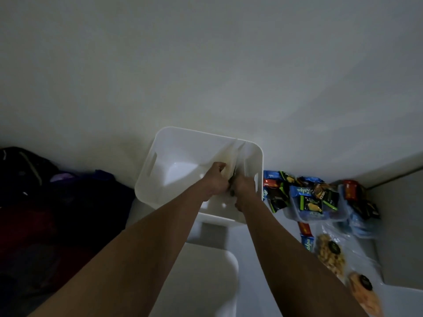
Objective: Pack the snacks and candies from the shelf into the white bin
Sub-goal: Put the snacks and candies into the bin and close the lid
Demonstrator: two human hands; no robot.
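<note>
Two hands in the bin, snacks stacked to the right

Both arms reach forward and the hands meet inside the white bin (160,143), which stands against the pale wall (206,65), tilted a little off square.

- Left hand (217,179): fingers curled, gripping the near side of a translucent bag (231,156) that stands on edge inside the bin and leans toward its far right corner.
- Right hand (245,188): fingers curled too, closed on the bag's lower end, touching the left hand. Something dark shows between the two hands; light too dim to tell what.
- Bin floor left of the hands is bare white. Slot handles are cut in the side walls.

Right of the bin, on the shelf (258,259):
- a heap of small snack packets (309,202) in blue, green, black and red, some lying in a clear tub (291,215);
- nearer the camera, a red packet (304,227) and a blue packet (306,242);
- then a clear bag of pale nuts (329,252) with a round dark label, and an orange-filled bag (364,294) at the frame's lower right.

Left of the bin: dark clothing (45,202), piled. Below the arms, a second white container (206,282), partly hidden.
</note>
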